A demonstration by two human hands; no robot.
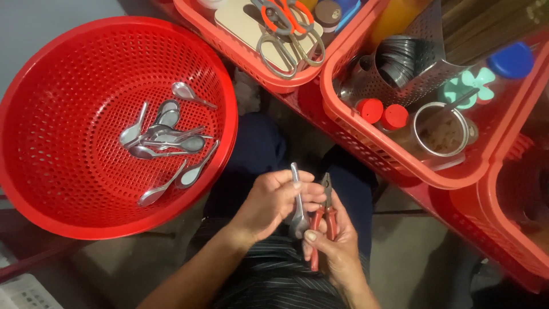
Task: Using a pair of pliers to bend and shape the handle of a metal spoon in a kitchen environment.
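Note:
My left hand (273, 201) holds a metal soup spoon (297, 197) upright over my lap, handle pointing up and bowl down. My right hand (337, 247) grips red-handled pliers (324, 220) just to the right of the spoon, jaws pointing up and close to the spoon's handle. At the left, a large round red perforated basket (68, 74) holds several similar metal spoons (166, 140) lying in a loose pile.
Red plastic crates (366, 134) stand at the top and right. One holds scissors (286, 31) on a board. Another holds a perforated metal utensil holder (403, 66), red-capped bottles (380, 113) and a metal cup (440, 130). Grey floor lies below.

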